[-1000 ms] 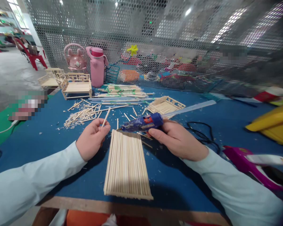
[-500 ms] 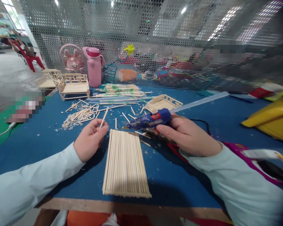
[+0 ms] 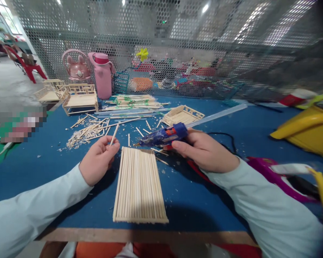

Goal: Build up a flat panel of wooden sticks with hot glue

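A flat panel of wooden sticks (image 3: 138, 186) lies on the blue table near its front edge, with a crosswise stick along its near end. My left hand (image 3: 98, 159), left of the panel's far end, pinches a short wooden stick (image 3: 114, 134) that points upward. In my right hand (image 3: 210, 150) is a blue glue gun (image 3: 164, 136), its nozzle just above the panel's far left corner. A long clear glue stick (image 3: 218, 115) juts from the gun's back. The fingers under the gun are partly hidden.
Cut sticks and scraps (image 3: 88, 132) lie beyond my left hand. Small stick-built furniture (image 3: 80, 100), a pink bottle (image 3: 102, 80) and bundled sticks (image 3: 133, 101) stand or lie behind. A stick frame (image 3: 181, 116) is beyond the gun. At right are a yellow object (image 3: 307, 132) and purple-handled tool (image 3: 269, 179).
The whole view has shifted slightly, so everything appears a little further left. Both hands keep their holds, and the glue gun's nozzle remains near the panel's far end.
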`<state>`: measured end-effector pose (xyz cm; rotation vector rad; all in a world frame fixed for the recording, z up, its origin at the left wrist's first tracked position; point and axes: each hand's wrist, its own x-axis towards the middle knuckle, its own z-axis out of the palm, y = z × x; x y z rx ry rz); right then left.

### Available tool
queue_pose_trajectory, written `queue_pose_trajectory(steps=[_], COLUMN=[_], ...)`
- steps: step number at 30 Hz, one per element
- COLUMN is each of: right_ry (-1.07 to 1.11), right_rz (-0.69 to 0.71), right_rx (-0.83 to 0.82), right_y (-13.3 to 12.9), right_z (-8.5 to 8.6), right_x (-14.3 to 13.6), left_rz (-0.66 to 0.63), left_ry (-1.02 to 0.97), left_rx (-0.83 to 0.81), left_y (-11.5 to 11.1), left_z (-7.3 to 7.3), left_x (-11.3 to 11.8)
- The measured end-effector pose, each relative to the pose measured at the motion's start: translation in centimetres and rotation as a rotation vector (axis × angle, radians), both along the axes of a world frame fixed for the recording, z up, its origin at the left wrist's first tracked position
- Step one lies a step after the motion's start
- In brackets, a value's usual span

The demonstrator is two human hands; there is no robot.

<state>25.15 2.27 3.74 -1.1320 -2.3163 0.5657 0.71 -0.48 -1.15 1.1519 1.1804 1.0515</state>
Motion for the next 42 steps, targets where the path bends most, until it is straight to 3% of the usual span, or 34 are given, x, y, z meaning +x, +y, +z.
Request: queue_pose_trajectory(steps=[6,19,29,35,42], right_ry=[-0.008,-0.048,-0.043,-0.085,-0.103], right_rz=[0.032,0.025,-0.014,-0.002,-0.010], right_rx=[0.040,0.043,-0.062,-0.034,-0.036], right_y=[0.0,-0.1,-0.2,0.1,0.2], right_z=[-0.7,-0.1,1.1,1.8,1.5], right_x=[-0.6,-0.5,1.3,2.1,2.3], left_rz=[0.003,0.004,0.004,0.006,0.004], left_ry=[0.008,-0.016,-0.011,-0.005,-0.002], left_rx=[0.002,-0.017,-0.007,-0.009,-0.009], left_y=[0.1,-0.1,-0.1,-0.1,-0.2], left_z=[0.0,0.2,0.2,0.1,0.1], left_x=[0.0,0.1,0.1,0.0,0.0])
